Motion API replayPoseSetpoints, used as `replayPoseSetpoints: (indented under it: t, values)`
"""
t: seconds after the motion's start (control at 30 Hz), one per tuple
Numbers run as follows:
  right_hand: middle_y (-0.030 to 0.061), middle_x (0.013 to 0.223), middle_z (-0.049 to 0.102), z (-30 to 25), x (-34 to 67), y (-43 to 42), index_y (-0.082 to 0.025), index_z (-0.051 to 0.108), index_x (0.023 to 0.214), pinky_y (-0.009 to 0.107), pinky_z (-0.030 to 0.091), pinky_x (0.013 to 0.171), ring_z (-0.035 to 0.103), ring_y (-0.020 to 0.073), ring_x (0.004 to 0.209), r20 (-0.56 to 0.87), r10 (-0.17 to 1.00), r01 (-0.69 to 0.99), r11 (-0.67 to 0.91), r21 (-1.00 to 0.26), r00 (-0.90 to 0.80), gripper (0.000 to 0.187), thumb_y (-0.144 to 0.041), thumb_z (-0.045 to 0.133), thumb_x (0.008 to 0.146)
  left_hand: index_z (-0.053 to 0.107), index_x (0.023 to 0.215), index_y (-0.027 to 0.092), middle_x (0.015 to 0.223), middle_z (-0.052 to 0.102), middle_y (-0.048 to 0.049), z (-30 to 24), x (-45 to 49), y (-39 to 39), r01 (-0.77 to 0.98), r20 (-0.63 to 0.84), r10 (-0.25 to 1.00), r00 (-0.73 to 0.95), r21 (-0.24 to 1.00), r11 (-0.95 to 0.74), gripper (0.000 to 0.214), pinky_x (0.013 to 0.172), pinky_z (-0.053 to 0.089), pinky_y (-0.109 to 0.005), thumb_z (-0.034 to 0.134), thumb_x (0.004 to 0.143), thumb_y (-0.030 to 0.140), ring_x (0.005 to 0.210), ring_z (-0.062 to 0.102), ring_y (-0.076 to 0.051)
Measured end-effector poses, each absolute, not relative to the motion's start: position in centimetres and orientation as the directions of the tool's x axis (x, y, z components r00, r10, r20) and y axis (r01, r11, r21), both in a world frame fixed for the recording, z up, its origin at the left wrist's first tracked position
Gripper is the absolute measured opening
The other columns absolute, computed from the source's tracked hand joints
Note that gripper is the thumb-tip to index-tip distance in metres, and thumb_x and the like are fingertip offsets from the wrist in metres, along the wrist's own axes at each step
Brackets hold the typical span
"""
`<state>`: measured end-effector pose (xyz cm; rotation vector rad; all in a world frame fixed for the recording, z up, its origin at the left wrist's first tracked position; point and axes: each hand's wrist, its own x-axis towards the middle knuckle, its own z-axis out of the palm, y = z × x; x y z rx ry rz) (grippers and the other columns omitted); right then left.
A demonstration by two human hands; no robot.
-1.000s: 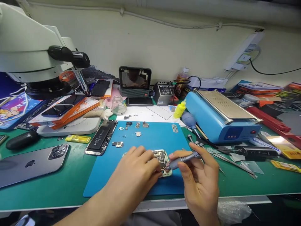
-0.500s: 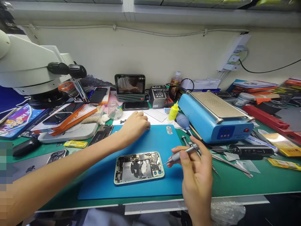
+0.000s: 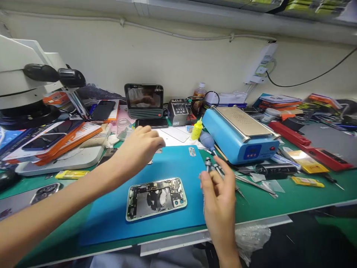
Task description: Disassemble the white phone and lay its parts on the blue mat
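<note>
An opened phone with a pale green frame lies on the blue mat, its inner parts and two camera rings exposed. My left hand is closed, fingers curled down, over the mat's far left part; whatever it may hold is hidden beneath it. To the right of the phone, my right hand is closed around a slim grey screwdriver. The driver's thin shaft points down, and most of its handle is hidden by the fingers.
A blue heating plate machine stands at the back right. Tweezers and a black tool lie before it. At the back are a yellow bottle and a blue air blower. A microscope overhangs the left.
The view has swung right. My right hand has tilted the screwdriver from sideways at the phone to pointing down, away from it. My left hand stays closed above the mat's far side.
</note>
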<state>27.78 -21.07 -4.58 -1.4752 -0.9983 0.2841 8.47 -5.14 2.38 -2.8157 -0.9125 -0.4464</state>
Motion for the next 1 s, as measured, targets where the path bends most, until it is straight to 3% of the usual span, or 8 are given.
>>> replayPoseSetpoints:
  t: [0.13,0.2,0.27,0.4,0.6,0.77,0.87,1.0]
  values:
    - [0.005,0.097,0.073,-4.3,27.8,-20.6,-0.024,0.066,0.145,0.036,0.057,0.078,0.07,0.0221,0.086,0.585,0.711,0.833,-0.002,-0.554,0.39,0.035,-0.034,0.057,0.112,0.077,0.121,0.02,0.115,0.081,-0.0103,0.6,5.9,-11.0,0.544,0.361,0.495,0.791,-0.044,-0.838,0.025,0.087,0.048,-0.047,0.057,0.113,0.033,0.096,0.071,-0.032]
    - [0.0101,0.109,0.076,-4.3,27.7,-20.3,-0.022,0.067,0.145,0.042,0.057,0.085,0.072,0.0291,0.102,0.563,0.787,0.941,-0.06,-0.334,0.25,0.035,-0.026,0.054,0.112,0.071,0.132,0.021,0.128,0.078,-0.0105,-1.3,5.1,-13.6,0.532,0.356,0.495,0.793,-0.008,-0.847,0.03,0.096,0.047,-0.048,0.065,0.11,0.04,0.108,0.072,-0.032]
    - [0.0115,0.109,0.076,-4.5,27.7,-20.2,-0.02,0.071,0.14,0.044,0.057,0.084,0.072,0.0329,0.105,0.498,0.845,0.971,-0.096,-0.22,0.196,0.034,-0.021,0.054,0.111,0.066,0.141,0.024,0.142,0.073,-0.0121,-3.1,4.6,-15.2,0.552,0.374,0.517,0.77,0.018,-0.834,0.044,0.106,0.042,-0.051,0.074,0.105,0.046,0.121,0.069,-0.036]
    - [0.01,0.11,0.078,-4.5,29.0,-20.5,-0.022,0.071,0.142,0.044,0.058,0.089,0.073,0.0319,0.106,0.457,0.87,0.974,-0.099,-0.206,0.185,0.035,-0.024,0.057,0.111,0.056,0.154,0.03,0.152,0.068,-0.012,-5.6,4.3,-15.8,0.55,0.381,0.526,0.76,0.054,-0.834,0.065,0.113,0.033,-0.055,0.081,0.098,0.054,0.129,0.065,-0.038]
    - [0.0116,0.121,0.081,-1.9,34.7,-21.1,-0.019,0.075,0.127,0.039,0.057,0.086,0.076,0.0277,0.109,0.435,0.839,0.939,-0.236,-0.251,0.328,0.04,-0.027,0.037,0.117,0.057,0.154,0.035,0.149,0.069,-0.0084,-7.1,4.2,-15.3,0.506,0.406,0.531,0.744,0.177,-0.844,0.048,0.111,0.031,-0.053,0.071,0.108,0.04,0.127,0.064,-0.034]
    - [0.0085,0.104,0.079,-0.8,35.6,-19.2,-0.023,0.081,0.101,0.035,0.051,0.071,0.075,0.0283,0.098,0.293,0.903,0.946,-0.269,-0.183,0.314,0.018,-0.029,0.065,0.105,0.065,0.144,0.037,0.151,0.068,-0.0092,-7.6,4.2,-15.9,0.511,0.43,0.558,0.71,0.232,-0.828,0.031,0.109,0.035,-0.056,0.059,0.114,0.036,0.13,0.063,-0.035]
    - [0.0131,0.105,0.075,-1.1,34.5,-18.1,-0.02,0.078,0.089,0.035,0.045,0.067,0.072,0.0326,0.104,0.282,0.906,0.947,-0.283,-0.152,0.316,0.017,-0.026,0.067,0.101,0.07,0.137,0.04,0.153,0.067,-0.0095,-7.2,4.1,-16.3,0.514,0.426,0.565,0.706,0.241,-0.823,0.027,0.109,0.037,-0.06,0.054,0.116,0.033,0.132,0.063,-0.036]
    - [0.0114,0.105,0.074,-0.9,33.4,-17.8,-0.021,0.069,0.087,0.034,0.042,0.064,0.073,0.029,0.094,0.313,0.882,0.93,-0.291,-0.224,0.352,0.013,-0.024,0.064,0.099,0.068,0.142,0.044,0.16,0.061,-0.0144,-6.6,4.0,-16.4,0.511,0.395,0.543,0.741,0.193,-0.837,0.034,0.107,0.043,-0.065,0.055,0.115,0.028,0.137,0.06,-0.038]
